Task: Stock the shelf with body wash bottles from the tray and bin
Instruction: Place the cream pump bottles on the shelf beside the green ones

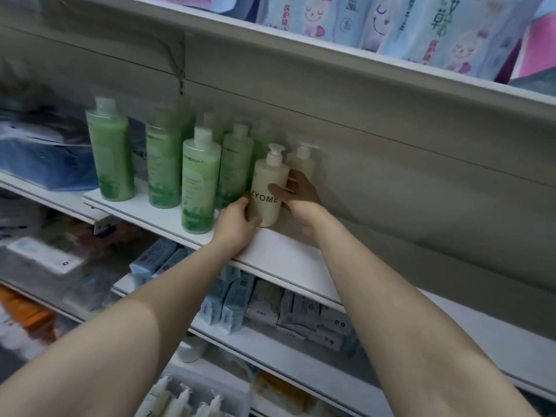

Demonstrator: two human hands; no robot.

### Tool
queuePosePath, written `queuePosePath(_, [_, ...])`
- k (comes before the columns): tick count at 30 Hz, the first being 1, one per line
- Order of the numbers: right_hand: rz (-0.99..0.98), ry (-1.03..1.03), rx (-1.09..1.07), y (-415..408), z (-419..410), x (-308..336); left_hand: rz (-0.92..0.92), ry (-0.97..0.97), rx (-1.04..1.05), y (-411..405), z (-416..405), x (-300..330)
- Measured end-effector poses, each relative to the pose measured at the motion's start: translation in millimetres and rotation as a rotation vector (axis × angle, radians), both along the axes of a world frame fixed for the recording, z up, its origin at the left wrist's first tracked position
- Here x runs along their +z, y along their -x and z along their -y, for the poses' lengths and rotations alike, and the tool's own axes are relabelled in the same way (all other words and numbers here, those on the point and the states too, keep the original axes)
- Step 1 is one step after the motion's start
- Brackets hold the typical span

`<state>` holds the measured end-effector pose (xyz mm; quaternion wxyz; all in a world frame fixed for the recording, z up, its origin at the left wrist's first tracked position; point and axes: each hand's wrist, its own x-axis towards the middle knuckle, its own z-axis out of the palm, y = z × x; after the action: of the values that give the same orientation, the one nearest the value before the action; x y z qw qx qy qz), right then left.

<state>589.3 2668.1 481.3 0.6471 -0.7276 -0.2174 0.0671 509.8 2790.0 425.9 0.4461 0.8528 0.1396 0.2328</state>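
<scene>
Cream pump bottle [268,191] being settled upright on the white shelf [288,257], both hands curling around it.

Left hand [237,218] is gripping low, right hand [301,194] higher; 1 cream bottle [302,161] and green bottles [200,179] are already standing there (more pump bottles [180,398] waiting below), shop shelving surrounding.

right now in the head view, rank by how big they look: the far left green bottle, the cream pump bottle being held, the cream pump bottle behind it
1. far left green bottle, tallest.
2. held cream pump bottle, gripped by left hand and right hand.
3. rear cream pump bottle, partly hidden and farther back, so its smaller look is unsure.
</scene>
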Motion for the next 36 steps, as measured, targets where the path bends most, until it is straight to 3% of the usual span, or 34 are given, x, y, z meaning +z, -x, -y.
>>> queuePosePath(7, [-0.051, 0.015, 0.062, 2.8, 4.2, -5.8, -0.025, -0.096, 0.008, 2.5, 1.5, -0.5])
queuePosePath(14, [-0.040, 0.168, -0.033, 22.6, 13.6, -22.5, -0.052, -0.086, -0.027, 14.7, 3.0, 4.9])
queuePosePath(25, [-0.071, 0.125, -0.095, 112.3, 12.3, -23.2, 0.216, 0.051, -0.067, 95.4, 6.1, -3.7])
queuePosePath(30, [0.009, 0.207, -0.081, 157.5, 2.2, -42.4, 0.302, 0.062, -0.049, 138.4, -7.4, -34.2])
queuePosePath(36, [-0.071, 0.283, -0.050, 207.3, -6.1, -105.5, 0.155, 0.104, -0.069, 179.2, -22.0, -101.7])
